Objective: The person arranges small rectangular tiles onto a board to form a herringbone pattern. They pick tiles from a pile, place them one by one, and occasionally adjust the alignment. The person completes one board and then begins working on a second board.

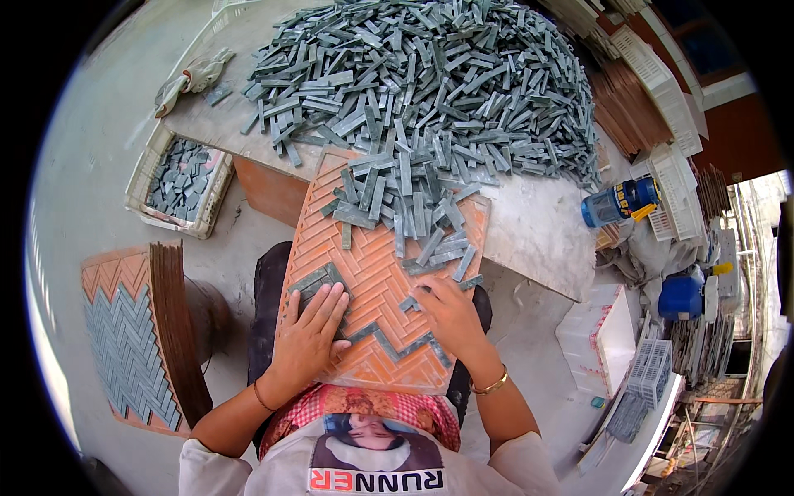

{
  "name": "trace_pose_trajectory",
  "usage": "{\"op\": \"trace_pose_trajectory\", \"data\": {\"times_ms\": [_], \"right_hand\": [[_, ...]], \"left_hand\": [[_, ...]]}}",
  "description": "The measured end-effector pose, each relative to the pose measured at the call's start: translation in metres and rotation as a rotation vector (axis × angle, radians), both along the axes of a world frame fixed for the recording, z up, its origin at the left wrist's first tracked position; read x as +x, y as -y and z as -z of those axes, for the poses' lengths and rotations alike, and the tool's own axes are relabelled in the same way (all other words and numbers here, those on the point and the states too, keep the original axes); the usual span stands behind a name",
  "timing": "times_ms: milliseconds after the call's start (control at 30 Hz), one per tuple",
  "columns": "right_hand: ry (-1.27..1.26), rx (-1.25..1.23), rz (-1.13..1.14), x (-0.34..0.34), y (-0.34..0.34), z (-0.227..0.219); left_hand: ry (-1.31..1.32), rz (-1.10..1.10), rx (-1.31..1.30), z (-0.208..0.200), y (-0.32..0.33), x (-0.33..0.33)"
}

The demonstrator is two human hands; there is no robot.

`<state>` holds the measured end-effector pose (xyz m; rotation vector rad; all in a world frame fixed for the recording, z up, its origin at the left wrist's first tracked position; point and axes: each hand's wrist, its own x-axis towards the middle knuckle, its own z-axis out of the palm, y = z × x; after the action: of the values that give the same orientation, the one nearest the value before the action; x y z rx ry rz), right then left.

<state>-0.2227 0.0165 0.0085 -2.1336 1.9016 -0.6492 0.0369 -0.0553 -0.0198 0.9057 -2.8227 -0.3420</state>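
Left of mould: stack [132, 347], crate [178, 178] | mould [372, 273] on lap, against desk [529, 223] | left hand [310, 335], fingers flat, pinning strips [318, 281] | right hand [451, 310], fingers narrow on strip [411, 302]; best seated flush in groove | pile [430, 83] beyond mould.

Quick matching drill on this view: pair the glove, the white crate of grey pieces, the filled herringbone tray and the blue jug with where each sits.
1 glove
2 white crate
3 filled herringbone tray
4 blue jug

A right of the table
B far left corner of the table
C floor, under the table's left edge
D floor, left of the person, beside stacked trays

Pairs: 1-B, 2-C, 3-D, 4-A
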Motion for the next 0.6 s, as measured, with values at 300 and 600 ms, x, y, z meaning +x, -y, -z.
{"op": "trace_pose_trajectory", "data": {"times_ms": [300,600], "right_hand": [[-0.021,0.088,-0.174,0.025,0.028,-0.005],[0.017,0.020,-0.237,0.037,0.018,-0.003]], "left_hand": [[-0.029,-0.055,0.049,0.005,-0.025,0.022],[-0.062,-0.060,0.091,-0.001,-0.027,0.022]]}}
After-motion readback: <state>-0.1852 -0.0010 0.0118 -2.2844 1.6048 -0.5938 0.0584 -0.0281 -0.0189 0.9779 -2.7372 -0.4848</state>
